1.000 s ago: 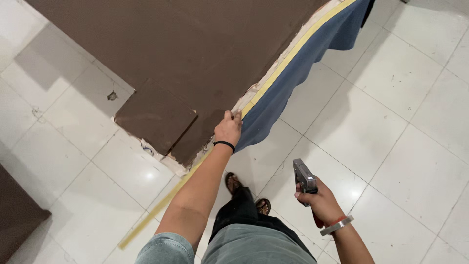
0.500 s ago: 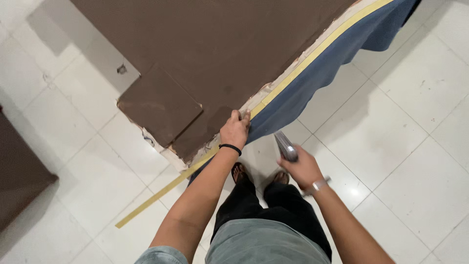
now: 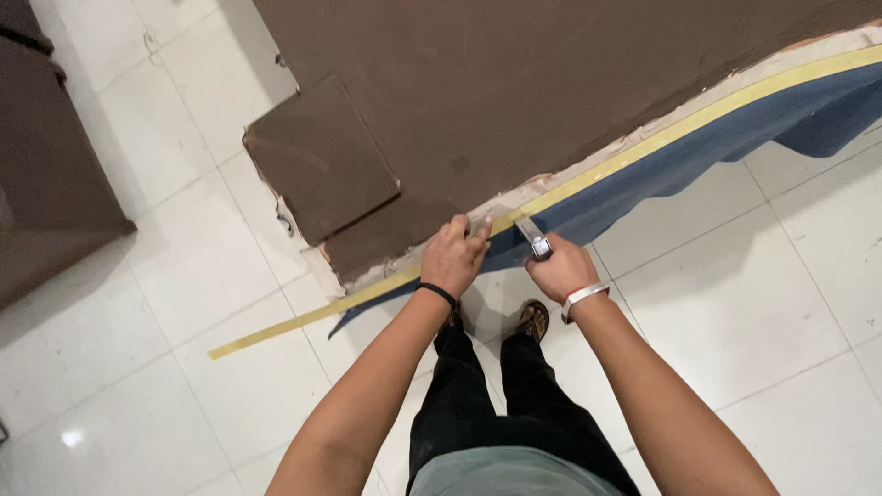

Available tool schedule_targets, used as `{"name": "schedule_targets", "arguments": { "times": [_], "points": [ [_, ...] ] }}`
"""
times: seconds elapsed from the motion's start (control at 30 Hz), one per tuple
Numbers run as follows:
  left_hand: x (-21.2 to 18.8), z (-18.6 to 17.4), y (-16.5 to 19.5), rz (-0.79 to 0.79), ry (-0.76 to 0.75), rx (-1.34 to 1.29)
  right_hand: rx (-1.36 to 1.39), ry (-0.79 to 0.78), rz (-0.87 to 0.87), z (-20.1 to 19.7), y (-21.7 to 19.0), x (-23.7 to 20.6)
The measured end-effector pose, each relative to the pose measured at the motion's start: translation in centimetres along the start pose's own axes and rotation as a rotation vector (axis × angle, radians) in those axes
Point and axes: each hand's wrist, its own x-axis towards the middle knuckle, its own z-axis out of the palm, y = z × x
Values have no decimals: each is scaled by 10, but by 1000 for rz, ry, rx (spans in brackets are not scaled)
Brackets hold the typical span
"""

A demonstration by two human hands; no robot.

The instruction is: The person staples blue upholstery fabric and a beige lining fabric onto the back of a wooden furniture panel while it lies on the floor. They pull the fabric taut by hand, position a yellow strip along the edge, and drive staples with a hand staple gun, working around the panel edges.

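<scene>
Left hand (image 3: 457, 254) pressed flat on yellow tape (image 3: 643, 152) at the lower edge of the brown panel (image 3: 551, 83), gripping nothing. Right hand (image 3: 558, 268) closed around a metal stapler (image 3: 533, 237), nose against the tape just beside. Blue fabric (image 3: 735, 138) hanging below.

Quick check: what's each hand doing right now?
Left hand: fingers curled, pressing the yellow strip at the panel's edge.
Right hand: closed on a metal tool, tip at the strip.

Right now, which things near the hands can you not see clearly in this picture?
- Head view: the metal tool tip, hidden against the yellow strip.
- Right hand fingers, curled under the tool.
- Blue fabric, cut off at the right edge.
- Left hand fingertips, pressed on the edge.
</scene>
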Motion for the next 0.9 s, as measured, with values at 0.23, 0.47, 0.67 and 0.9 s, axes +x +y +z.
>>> {"name": "schedule_targets", "arguments": {
  "times": [0.23,0.47,0.67,0.9],
  "points": [
    [14,16,24,62,301,35,-77,8,1,-2,2,4],
    [17,19,17,64,233,33,-125,96,-28,-1,-6,-1],
    [15,19,18,45,243,37,10,56,-40,0,2,-5],
    [-42,-8,-14,-97,249,155,88,-88,-50,13,17,-20]
  ]
}}
